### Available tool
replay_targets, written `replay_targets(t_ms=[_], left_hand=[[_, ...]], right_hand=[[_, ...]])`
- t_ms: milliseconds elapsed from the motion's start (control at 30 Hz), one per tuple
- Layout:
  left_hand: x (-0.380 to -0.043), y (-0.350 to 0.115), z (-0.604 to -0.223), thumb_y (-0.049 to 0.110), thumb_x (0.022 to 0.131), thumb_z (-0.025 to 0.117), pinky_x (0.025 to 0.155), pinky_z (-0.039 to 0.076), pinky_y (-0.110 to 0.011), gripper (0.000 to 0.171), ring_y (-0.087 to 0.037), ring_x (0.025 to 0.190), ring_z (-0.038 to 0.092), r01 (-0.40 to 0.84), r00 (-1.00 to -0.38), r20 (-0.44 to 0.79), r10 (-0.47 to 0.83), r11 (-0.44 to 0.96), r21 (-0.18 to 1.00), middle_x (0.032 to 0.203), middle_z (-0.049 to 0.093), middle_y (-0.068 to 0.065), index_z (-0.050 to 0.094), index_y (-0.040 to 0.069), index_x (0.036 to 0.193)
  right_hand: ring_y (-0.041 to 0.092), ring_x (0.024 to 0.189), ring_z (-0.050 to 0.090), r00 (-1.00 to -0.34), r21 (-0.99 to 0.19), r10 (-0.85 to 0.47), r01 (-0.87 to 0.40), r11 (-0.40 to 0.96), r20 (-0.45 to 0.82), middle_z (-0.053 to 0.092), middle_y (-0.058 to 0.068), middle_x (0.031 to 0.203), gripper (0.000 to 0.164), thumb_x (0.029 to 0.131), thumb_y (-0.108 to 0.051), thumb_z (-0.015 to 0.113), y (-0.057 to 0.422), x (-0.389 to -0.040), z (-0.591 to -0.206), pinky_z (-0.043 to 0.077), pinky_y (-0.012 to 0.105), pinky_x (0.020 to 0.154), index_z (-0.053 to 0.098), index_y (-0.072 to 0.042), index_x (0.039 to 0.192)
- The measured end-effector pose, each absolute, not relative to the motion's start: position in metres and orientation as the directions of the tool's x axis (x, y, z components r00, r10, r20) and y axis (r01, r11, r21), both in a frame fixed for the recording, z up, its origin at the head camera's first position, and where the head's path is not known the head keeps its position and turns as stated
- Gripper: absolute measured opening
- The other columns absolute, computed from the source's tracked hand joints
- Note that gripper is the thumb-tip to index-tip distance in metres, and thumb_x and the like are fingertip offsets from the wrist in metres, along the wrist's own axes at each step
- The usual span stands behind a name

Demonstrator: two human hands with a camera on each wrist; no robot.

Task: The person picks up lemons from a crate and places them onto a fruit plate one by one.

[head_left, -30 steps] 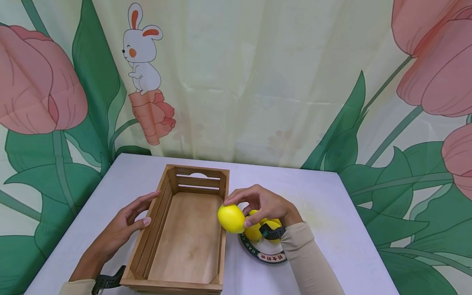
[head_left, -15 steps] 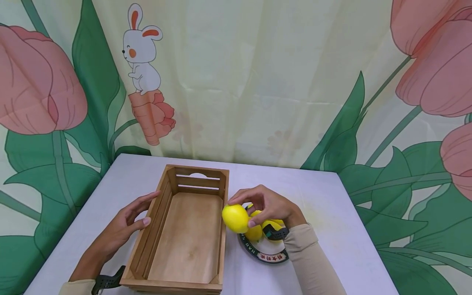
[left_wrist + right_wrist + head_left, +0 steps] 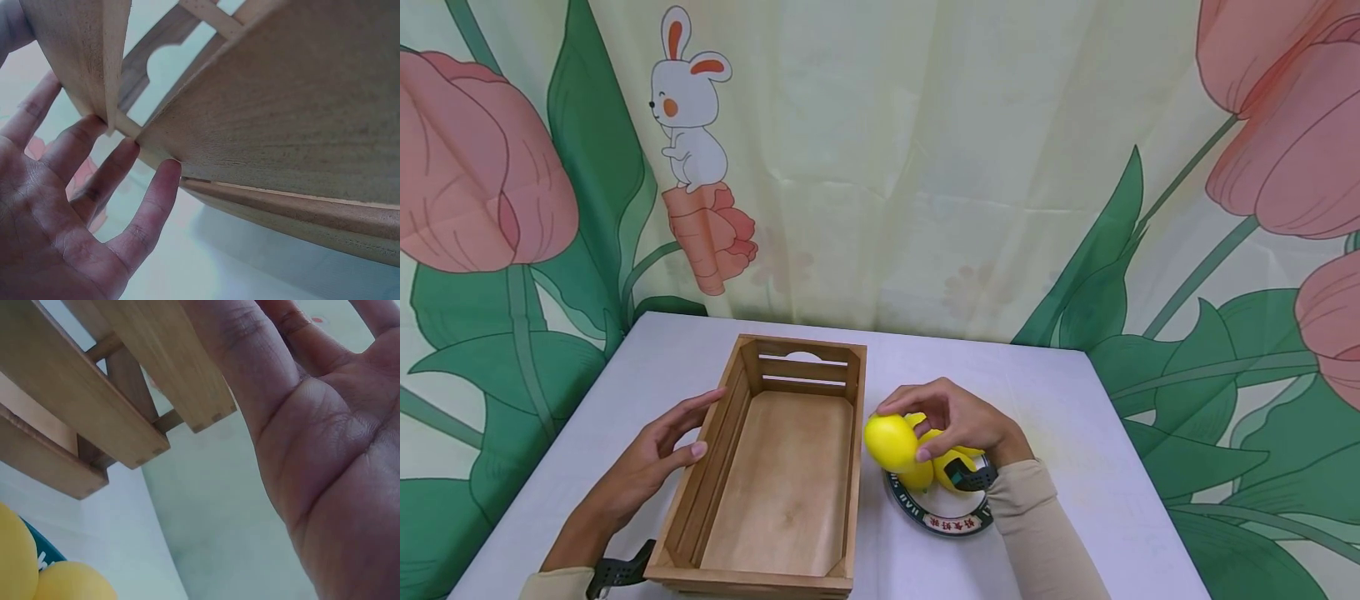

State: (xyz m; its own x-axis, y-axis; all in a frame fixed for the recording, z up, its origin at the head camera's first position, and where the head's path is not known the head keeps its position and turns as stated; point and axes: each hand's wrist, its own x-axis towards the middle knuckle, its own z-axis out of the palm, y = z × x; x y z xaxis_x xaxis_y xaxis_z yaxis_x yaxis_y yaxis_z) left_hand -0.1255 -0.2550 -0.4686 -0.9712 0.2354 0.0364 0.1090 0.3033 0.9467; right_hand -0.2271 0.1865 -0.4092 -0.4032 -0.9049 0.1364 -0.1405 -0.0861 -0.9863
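Observation:
My right hand (image 3: 966, 421) pinches a yellow lemon (image 3: 891, 443) between thumb and fingers, just right of the wooden crate (image 3: 782, 492). Below that hand, several more lemons (image 3: 917, 477) lie on a round plate (image 3: 951, 525) with a dark green, lettered rim; the hand and wrist partly cover them. My left hand (image 3: 643, 462) rests its fingertips on the crate's left side. In the left wrist view, the extended fingers (image 3: 153, 206) touch the slats. In the right wrist view, the palm (image 3: 331, 437) shows beside the crate's slats (image 3: 81, 381), with yellow fruit (image 3: 72, 584) at lower left.
A white-covered table (image 3: 1045, 500) bears the crate and plate. Behind it hangs a curtain (image 3: 925, 167) printed with tulips and a rabbit. The crate's slatted walls rise around its bare floor, and its right wall stands close to the plate.
My right hand has shifted a little to the right with the lemon, away from the crate's right edge and over the plate. My left hand and the crate have stayed in place.

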Motion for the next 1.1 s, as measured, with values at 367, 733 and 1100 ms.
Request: replay_targets(t_ms=[367,733,1100], left_hand=[[-0.126,-0.255,-0.469,0.018,0.101,0.056,0.106,0.021,-0.081,0.061,0.009,0.138,0.027,0.107,-0.972,0.037,0.231,0.300,0.948,0.164,0.025,0.007,0.033,0.035,0.154],[-0.126,-0.255,-0.469,0.020,0.101,0.056,0.106,0.019,-0.081,0.060,-0.003,0.145,0.027,0.091,-0.974,0.021,0.224,0.305,0.948,0.164,0.025,0.008,0.033,0.036,0.154],[-0.125,-0.255,-0.469,0.018,0.101,0.056,0.106,0.019,-0.081,0.061,0.009,0.138,0.028,0.096,-0.973,0.028,0.228,0.294,0.951,0.164,0.026,0.007,0.033,0.035,0.154]], right_hand=[[0.038,0.119,0.058,-0.417,-0.985,-0.897,-0.137,-0.101,0.150,0.053,0.025,0.137,0.059,0.080,0.007,0.074,0.198,-0.226,-0.414,0.057,0.057,0.086,0.055,0.006,0.136],[0.038,0.115,0.060,-0.461,-0.988,-0.878,-0.130,-0.081,0.132,0.054,0.025,0.136,0.059,0.081,0.005,0.074,0.210,-0.222,-0.418,0.056,0.056,0.088,0.055,0.006,0.136],[0.041,0.120,0.057,-0.516,-0.990,-0.847,-0.119,-0.076,0.127,0.053,0.026,0.138,0.058,0.081,0.004,0.075,0.227,-0.217,-0.427,0.055,0.058,0.091,0.055,0.006,0.136]])
